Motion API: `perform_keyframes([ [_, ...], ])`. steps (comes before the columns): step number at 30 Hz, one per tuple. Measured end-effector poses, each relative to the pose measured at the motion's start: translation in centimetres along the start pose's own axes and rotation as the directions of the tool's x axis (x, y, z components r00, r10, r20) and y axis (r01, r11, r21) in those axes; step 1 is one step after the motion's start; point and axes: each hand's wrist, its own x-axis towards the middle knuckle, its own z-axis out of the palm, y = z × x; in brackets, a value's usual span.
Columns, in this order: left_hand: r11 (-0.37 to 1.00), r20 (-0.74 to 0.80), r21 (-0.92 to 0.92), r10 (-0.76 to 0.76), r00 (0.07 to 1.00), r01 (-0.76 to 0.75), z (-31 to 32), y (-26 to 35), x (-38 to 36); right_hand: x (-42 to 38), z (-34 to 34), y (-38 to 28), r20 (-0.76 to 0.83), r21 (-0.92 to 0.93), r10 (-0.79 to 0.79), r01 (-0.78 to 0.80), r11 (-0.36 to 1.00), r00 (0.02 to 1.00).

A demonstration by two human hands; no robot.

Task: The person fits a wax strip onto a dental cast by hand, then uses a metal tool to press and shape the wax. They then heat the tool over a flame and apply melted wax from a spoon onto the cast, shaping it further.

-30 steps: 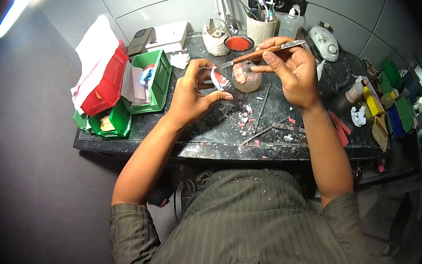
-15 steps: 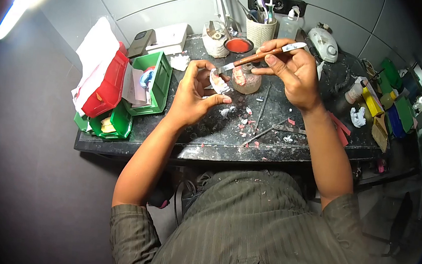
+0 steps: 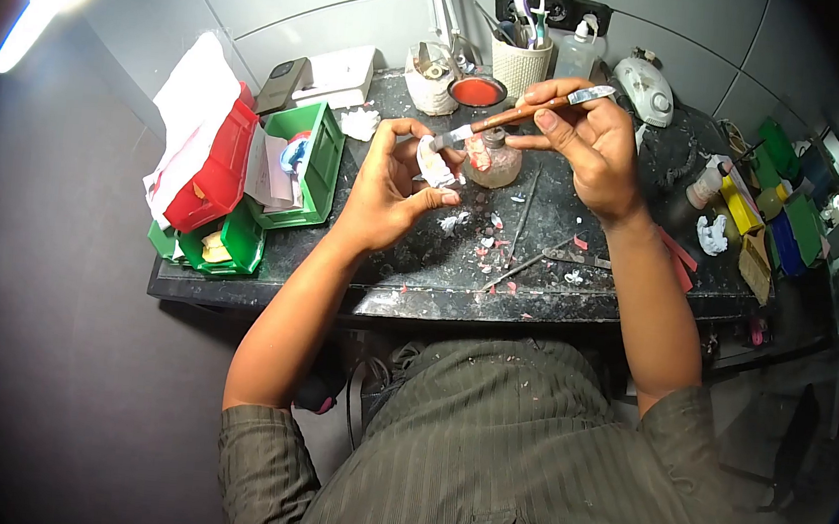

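My left hand point(image 3: 385, 181) is closed around a white dental cast point(image 3: 435, 167) with some pink on it, held up over the bench. In my right hand point(image 3: 594, 150), the fingers pinch a wax knife point(image 3: 514, 116) by its brown handle. Its flat metal blade points left, and the tip overlaps the upper edge of the cast. The knife's other metal end sticks out past my right fingers. Just behind the blade stands a round glass spirit burner point(image 3: 496, 161) with pink wax smears on its side.
A dish of red wax point(image 3: 477, 91) stands behind the burner, near a holder with toothbrushes point(image 3: 519, 68). Metal tools point(image 3: 529, 269) lie among pink and white scraps. Green bins point(image 3: 320, 168) and a red bin point(image 3: 215, 179) are at left. Pink wax sheets point(image 3: 677, 260) lie at right.
The cast has turned a little in my left hand, showing less pink. The knife has rolled and dipped slightly, its blade still at the cast.
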Motion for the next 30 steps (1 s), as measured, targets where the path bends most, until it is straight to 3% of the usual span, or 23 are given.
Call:
perform_keyframes([
  [9,0.999,0.014,-0.044,0.015,1.0,-0.015,-0.4,-0.1,0.1,0.4,-1.1,0.0,-0.043,0.006,-0.006,0.006,1.0,0.999],
  [11,0.999,0.027,-0.028,0.019,0.999,-0.018,-0.6,0.1,0.1,1.0,-2.0,0.9,-0.208,-0.079,-0.077,0.062,0.995,0.975],
  [13,0.991,0.029,-0.129,-0.034,0.999,0.038,-0.6,0.6,0.3,1.1,-2.9,1.9,-0.302,-0.321,-0.148,0.046,0.946,0.942],
  [16,0.979,0.065,-0.197,-0.041,0.997,0.053,-0.8,0.9,0.4,1.0,-3.2,2.9,-0.271,-0.348,-0.132,0.03,0.937,0.954],
  [20,0.961,0.075,-0.27,-0.038,0.996,0.057,-0.8,1.0,0.4,1.1,-2.9,2.8,-0.273,-0.347,-0.152,0.05,0.937,0.95],
  [25,0.958,0.08,-0.281,-0.04,0.996,0.061,-1.2,0.8,0.4,1.0,-3.5,1.8,-0.316,-0.124,-0.067,0.029,0.992,0.946],
  [29,0.942,0.102,-0.305,-0.112,0.989,0.138,-1.4,1.1,0.3,0.7,-3.3,1.2,-0.334,-0.156,-0.008,-0.047,0.987,0.943],
  [30,0.94,0.117,-0.309,-0.112,0.987,0.143,-1.4,1.0,0.3,0.7,-3.2,1.0,-0.305,-0.086,-0.01,-0.017,0.996,0.952],
])
